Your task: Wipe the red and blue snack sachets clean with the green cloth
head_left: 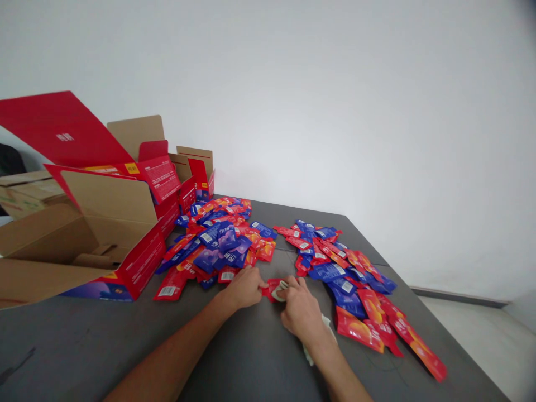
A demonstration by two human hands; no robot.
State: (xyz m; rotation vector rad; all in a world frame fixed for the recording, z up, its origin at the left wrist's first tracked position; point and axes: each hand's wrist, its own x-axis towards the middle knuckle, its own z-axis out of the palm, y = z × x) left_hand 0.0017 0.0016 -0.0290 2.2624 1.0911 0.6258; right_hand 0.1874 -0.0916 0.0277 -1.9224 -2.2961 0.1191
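Observation:
A small red packet (271, 283) lies on the dark table between my two hands. The fingers of my left hand (246, 287) are closed on its left end. My right hand (299, 310) is closed around a pale cloth (278, 291), which presses on the packet's face. More of the cloth shows under my right wrist. Just beyond my left hand is a heap of red and blue packets (218, 245). A second spread of such packets (347, 279) lies to the right of my right hand.
Open red cardboard boxes (142, 259) with raised flaps stand along the left. A brown carton (33, 192) sits behind them. The grey table (268, 357) reaches a white wall (318, 111) at the back. Its right edge slants toward me, with pale floor (473, 335) beyond.

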